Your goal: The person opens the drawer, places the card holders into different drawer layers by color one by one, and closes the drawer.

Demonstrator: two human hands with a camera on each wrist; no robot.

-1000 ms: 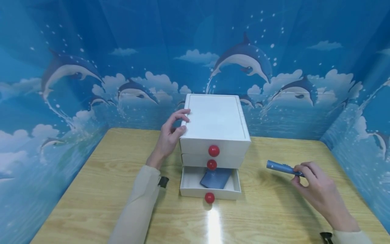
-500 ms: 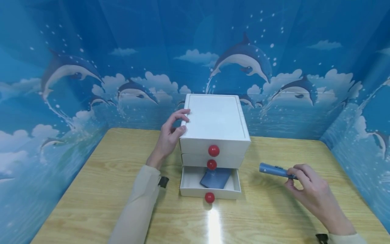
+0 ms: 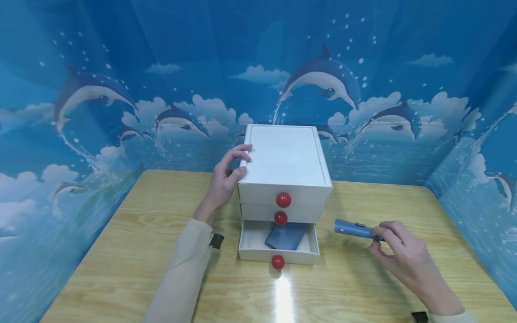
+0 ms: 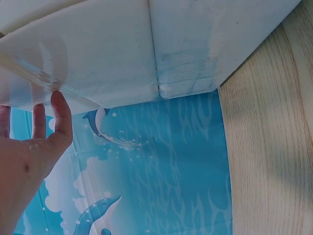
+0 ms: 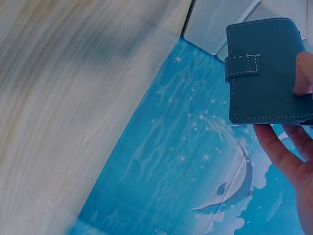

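My left hand (image 3: pixel 223 180) rests on the upper left edge of a white drawer cabinet (image 3: pixel 284 154), fingertips and thumb on its rim. In the left wrist view, my fingertips touch the same edge of the cabinet (image 4: pixel 112 58). The cabinet's bottom drawer (image 3: pixel 252 237) is pulled out, and a flat dark blue item (image 3: pixel 286 236) lies in it. To the right, above the table, my right hand (image 3: pixel 408 255) pinches a small blue wallet (image 3: pixel 353 228), nearly edge-on here. The right wrist view shows the wallet (image 5: pixel 266 93) broadside, with white stitching and a strap clasp.
Red round knobs stick out from the upper drawer (image 3: pixel 283 199), the middle drawer (image 3: pixel 258 211) and the pulled-out bottom one. The cabinet stands toward the back of a wooden table (image 3: pixel 133 251). A blue dolphin-print backdrop (image 3: pixel 194 58) surrounds the table's back and sides.
My right hand has carried the wallet leftward and slightly nearer the front, closer to the cabinet. My left hand, the cabinet and the drawer have stayed in place.
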